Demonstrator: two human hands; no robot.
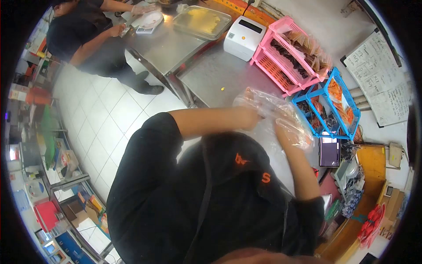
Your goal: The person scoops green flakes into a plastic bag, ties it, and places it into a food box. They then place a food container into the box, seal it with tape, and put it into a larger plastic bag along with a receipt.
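Clear plastic bags (295, 133) lie crumpled on the metal table around both of my hands, with pale orange contents showing faintly through. My left hand (249, 118) reaches across from the left, its fingers closed at the edge of the plastic. Close to its right, my right hand (281, 126) is among the plastic, its fingers hidden by the film and glare. Just beyond the hands sits a blue tiered basket (324, 102) holding small packets, some orange and some dark.
A pink tiered rack (281, 57) with packets and a white label printer (244, 38) stand at the back. A phone (329, 150) is at the right. Across the adjoining steel table, another person (85, 37) handles a bowl on a scale (149, 24) beside a tray (202, 22).
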